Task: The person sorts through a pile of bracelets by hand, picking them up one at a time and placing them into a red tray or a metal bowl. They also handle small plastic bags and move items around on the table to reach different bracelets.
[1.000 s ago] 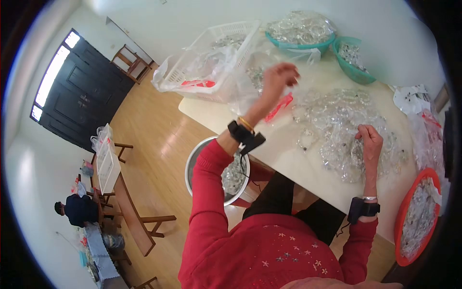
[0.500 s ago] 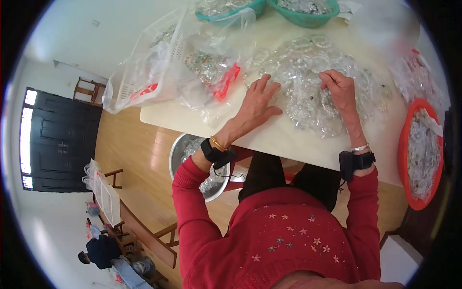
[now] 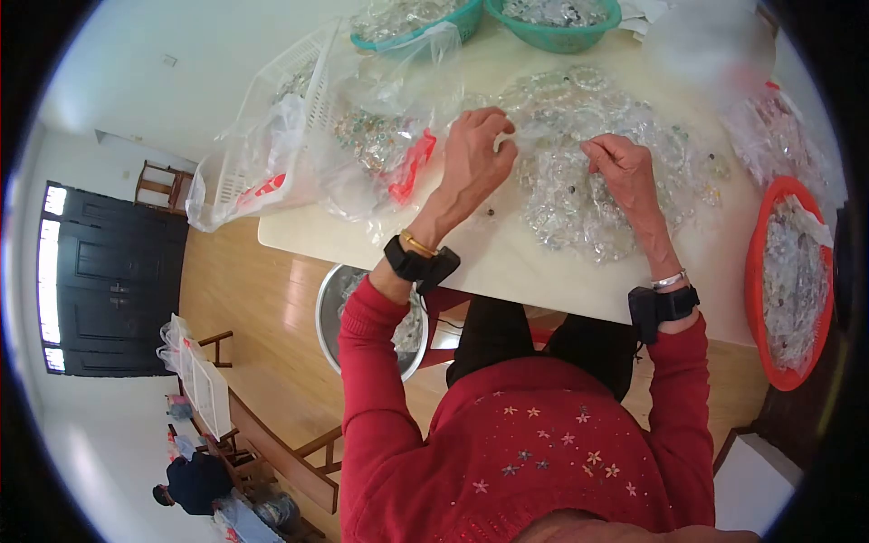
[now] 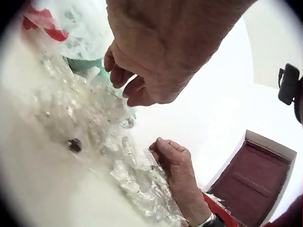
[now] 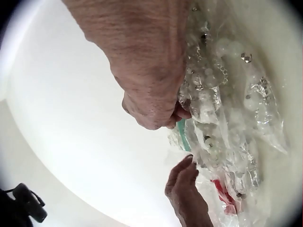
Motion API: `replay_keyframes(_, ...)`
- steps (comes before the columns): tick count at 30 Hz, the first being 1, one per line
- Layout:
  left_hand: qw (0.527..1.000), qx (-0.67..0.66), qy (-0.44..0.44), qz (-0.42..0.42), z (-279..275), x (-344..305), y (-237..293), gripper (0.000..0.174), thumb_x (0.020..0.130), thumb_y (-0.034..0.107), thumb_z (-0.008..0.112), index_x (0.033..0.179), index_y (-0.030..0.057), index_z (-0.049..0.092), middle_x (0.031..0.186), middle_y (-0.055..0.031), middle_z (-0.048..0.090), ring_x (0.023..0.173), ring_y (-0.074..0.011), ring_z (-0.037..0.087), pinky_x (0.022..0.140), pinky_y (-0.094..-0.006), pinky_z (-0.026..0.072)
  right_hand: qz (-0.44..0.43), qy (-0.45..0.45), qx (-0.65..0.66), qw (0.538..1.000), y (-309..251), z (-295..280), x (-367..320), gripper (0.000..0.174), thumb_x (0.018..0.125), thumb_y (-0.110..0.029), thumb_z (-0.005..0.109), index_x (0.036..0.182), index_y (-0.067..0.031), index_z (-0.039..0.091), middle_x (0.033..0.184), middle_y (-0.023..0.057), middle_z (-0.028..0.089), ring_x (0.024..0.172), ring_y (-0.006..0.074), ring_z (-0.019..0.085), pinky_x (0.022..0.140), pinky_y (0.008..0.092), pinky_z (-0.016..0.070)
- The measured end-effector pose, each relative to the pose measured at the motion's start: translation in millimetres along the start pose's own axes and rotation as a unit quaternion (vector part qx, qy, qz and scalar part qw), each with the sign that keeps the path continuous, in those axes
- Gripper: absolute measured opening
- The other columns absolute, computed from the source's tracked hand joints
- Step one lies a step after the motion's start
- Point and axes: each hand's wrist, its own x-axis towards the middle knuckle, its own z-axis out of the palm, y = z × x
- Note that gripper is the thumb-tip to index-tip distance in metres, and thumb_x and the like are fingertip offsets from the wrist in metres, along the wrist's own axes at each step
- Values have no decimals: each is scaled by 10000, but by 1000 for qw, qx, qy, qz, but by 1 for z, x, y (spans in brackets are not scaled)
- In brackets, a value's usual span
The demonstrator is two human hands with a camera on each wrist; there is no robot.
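A broad pile of clear plastic packets (image 3: 579, 204) with beaded bracelets lies on the cream table (image 3: 380, 237). At its left edge is my left hand (image 3: 475, 158), fingers loosely bent and apart from the thumb; in the left wrist view nothing shows between them. My right hand (image 3: 625, 172) stays over the pile, thumb and fingers curled together, pinching clear packet plastic at the fingertips. Much of that grip is hidden behind the hand in the right wrist view. A small dark bead (image 4: 75, 145) lies on the table near the left hand.
A clear bag of colourful beads (image 3: 371, 136) with red handles and a white basket (image 3: 317, 113) stand left. Two green bowls (image 3: 554, 38) are at the back. A filled red basin (image 3: 756, 299) is right; a metal basin (image 3: 326, 317) sits below the table edge.
My left hand came from over the bag at the left down to the pile's left edge, its spread fingers then bending. The right hand stays over the pile. The head view tilted down.
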Motion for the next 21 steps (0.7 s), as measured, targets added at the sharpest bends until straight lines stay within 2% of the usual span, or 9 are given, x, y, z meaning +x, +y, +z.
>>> replay_keyframes(1, 998, -32, 53, 30, 6, 6, 3, 256, 731, 150, 615, 928, -13, 602, 1040, -166, 590, 981, -330, 547, 832, -383, 450, 0, 1, -1, 1000, 0, 0, 0, 137, 807, -143, 614, 767, -12, 624, 587, 75, 568, 544, 160, 553, 540, 281, 432)
replay_keyframes(6, 977, -166, 131, 30, 44, 34, 17, 174, 704, 125, 597, 832, 8, 610, 909, -161, 609, 861, -359, 562, 748, -437, 453, -11, -1, -3, 1000, 1, -1, 1, 125, 809, -108, 614, 763, 8, 617, 604, 71, 569, 563, 140, 535, 549, 270, 426)
replay_keyframes(9, 997, 58, -49, -30, 51, 41, 14, 176, 726, 119, 576, 851, -1, 605, 897, -195, 605, 832, -378, 579, 722, -431, 472, -21, 11, -6, 1000, 3, 0, 0, 135, 801, -132, 609, 748, -8, 618, 593, 94, 572, 565, 182, 560, 554, 302, 437)
replay_keyframes(10, 997, 58, -51, -27, 52, 42, 12, 176, 726, 119, 576, 851, -1, 605, 897, -195, 605, 832, -378, 579, 722, -431, 472, -17, 2, -6, 1000, 3, -1, 0, 128, 802, -135, 609, 776, -11, 620, 613, 95, 584, 575, 181, 568, 561, 301, 442)
replay_keyframes(14, 989, -42, -103, -93, 43, 46, 6, 292, 783, 126, 559, 1027, -35, 557, 999, -180, 610, 925, -281, 607, 768, -342, 485, -6, 10, 18, 1000, 2, -1, -1, 145, 813, -133, 609, 884, -7, 617, 694, 86, 622, 625, 152, 584, 589, 279, 454)
replay_keyframes(15, 978, -165, -62, -113, 44, 45, 3, 270, 785, 93, 531, 1019, -40, 552, 981, -176, 612, 893, -276, 614, 756, -342, 491, -8, 29, 40, 999, 1, 1, -1, 170, 821, -125, 609, 935, 1, 609, 734, 75, 634, 653, 124, 586, 602, 261, 455)
replay_keyframes(17, 904, -401, 21, -148, 43, 44, 6, 238, 789, 28, 474, 1002, -50, 544, 945, -168, 615, 828, -267, 627, 732, -341, 502, -9, 53, 61, 997, 0, 0, 0, 202, 829, -117, 608, 986, 10, 601, 773, 64, 647, 681, 97, 587, 616, 242, 455)
replay_keyframes(18, 904, -400, 18, -147, 43, 43, 8, 238, 789, 28, 474, 1002, -50, 544, 945, -168, 615, 828, -267, 627, 732, -341, 502, 19, 59, 118, 991, 1, -1, 1, 233, 834, -125, 605, 1022, 13, 587, 796, 58, 648, 701, 97, 590, 629, 240, 457)
replay_keyframes(21, 722, -668, -26, -177, 46, 37, 17, 255, 798, -23, 440, 1035, -60, 524, 968, -135, 609, 829, -213, 626, 752, -317, 511, 73, 66, 228, 969, -2, -4, 4, 296, 845, -140, 597, 1093, 18, 559, 842, 46, 649, 740, 97, 594, 656, 235, 461)
